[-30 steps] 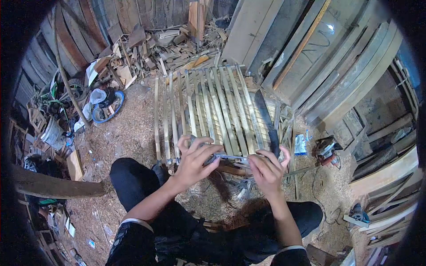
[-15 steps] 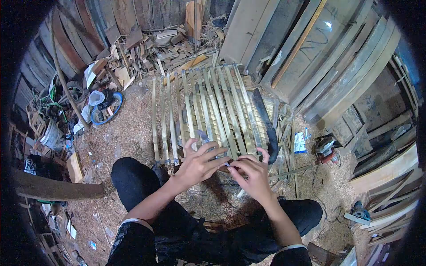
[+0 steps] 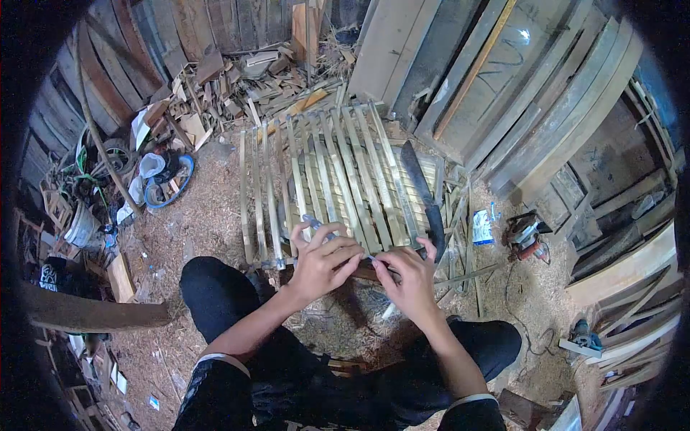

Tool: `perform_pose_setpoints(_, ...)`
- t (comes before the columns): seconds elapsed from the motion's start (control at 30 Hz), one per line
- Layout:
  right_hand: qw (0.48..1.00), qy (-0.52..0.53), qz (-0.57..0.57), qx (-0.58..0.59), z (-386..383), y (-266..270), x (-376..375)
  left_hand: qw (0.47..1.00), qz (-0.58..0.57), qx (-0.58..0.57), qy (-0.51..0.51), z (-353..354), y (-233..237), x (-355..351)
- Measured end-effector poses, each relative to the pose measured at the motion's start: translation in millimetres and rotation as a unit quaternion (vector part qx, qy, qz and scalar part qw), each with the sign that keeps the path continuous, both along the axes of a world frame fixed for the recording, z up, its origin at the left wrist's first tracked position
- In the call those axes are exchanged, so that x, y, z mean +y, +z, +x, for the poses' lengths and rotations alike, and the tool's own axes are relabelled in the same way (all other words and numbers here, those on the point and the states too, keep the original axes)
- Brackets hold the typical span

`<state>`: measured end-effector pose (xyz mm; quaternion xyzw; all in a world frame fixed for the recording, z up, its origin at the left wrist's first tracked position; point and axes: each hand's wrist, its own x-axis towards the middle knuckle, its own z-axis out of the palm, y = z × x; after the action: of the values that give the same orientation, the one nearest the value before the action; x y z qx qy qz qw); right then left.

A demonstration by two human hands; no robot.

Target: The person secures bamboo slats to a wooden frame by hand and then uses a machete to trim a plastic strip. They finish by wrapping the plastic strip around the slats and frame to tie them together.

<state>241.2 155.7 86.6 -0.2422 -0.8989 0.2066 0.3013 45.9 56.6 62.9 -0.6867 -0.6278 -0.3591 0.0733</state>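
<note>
Bamboo slats (image 3: 345, 172) lie on the floor (image 3: 215, 208) at my knees. My right hand (image 3: 411, 276) has moved in against my left hand (image 3: 323, 262) at their near edge, so both hands now work one spot. Left grips a grey tool (image 3: 320, 221); right pinches shut, contents unclear.

Sawdust-strewn floor (image 3: 208, 208), planks leaning on wall (image 3: 517, 93), offcut pile (image 3: 237, 79), dim workshop light
</note>
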Motion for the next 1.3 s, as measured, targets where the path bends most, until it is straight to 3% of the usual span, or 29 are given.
perform_pose_setpoints(0.17,0.997,-0.03,-0.041,0.054,-3.5,-2.1,-6.2,0.995,0.07,-0.004,0.076,4.5,10.9,1.3)
perform_pose_setpoints(0.37,0.989,-0.023,-0.122,0.084,-5.3,-4.8,-7.0,0.999,0.037,-0.023,0.02,10.6,2.4,-1.4)
perform_pose_setpoints(0.57,0.998,-0.001,-0.029,0.046,-8.8,-0.8,-8.5,0.992,-0.044,-0.116,-0.011,20.6,-0.1,-1.7)
perform_pose_setpoints(0.73,0.998,0.011,-0.058,0.007,-8.6,0.6,-7.5,0.979,-0.024,-0.201,0.0,24.1,-3.0,5.4)
perform_pose_setpoints(0.93,0.997,0.015,-0.073,-0.015,-0.6,2.4,11.8,0.979,-0.029,-0.185,0.08,14.6,-6.9,10.9)
perform_pose_setpoints(1.2,0.989,-0.107,0.091,-0.048,13.1,-21.4,44.5,0.977,0.023,-0.141,0.155,-4.3,-9.3,23.0)
perform_pose_setpoints(1.3,0.958,-0.238,0.097,-0.128,16.6,-37.7,56.1,0.978,-0.025,-0.143,0.147,-8.2,-9.1,22.8)
